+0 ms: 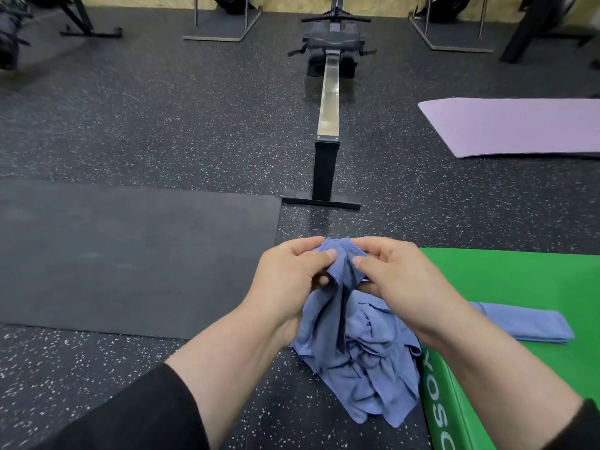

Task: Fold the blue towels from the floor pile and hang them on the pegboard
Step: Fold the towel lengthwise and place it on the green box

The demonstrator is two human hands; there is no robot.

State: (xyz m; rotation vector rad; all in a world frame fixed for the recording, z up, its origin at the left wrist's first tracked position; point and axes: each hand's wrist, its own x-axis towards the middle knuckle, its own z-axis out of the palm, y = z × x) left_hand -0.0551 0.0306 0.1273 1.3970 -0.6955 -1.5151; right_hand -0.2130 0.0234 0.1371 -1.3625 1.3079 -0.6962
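Black sleeves (123, 414) are entering from the bottom edge, bare forearms reaching forward over the pile (367, 378) of blue towels crumpled on the speckled floor (162, 131). Left hand (289, 274) and right hand (396, 274) are meeting just above the pile, each pinching the top edge of one towel (341, 264) between thumb and curled fingers, knuckles turned outward, thumbs nearly touching. That towel is hanging from the pinch down into the pile, so where it ends and the others begin is hard to make out. Right of the pile, touching it, a green box (519, 277) is carrying a folded towel (526, 323), partly hidden behind the right wrist; the lettering on the box side is cut off. Left of the pile a black mat (130, 254) is lying flat. Beyond the pile a rower (328, 125) is stretching away, its far end cropped.
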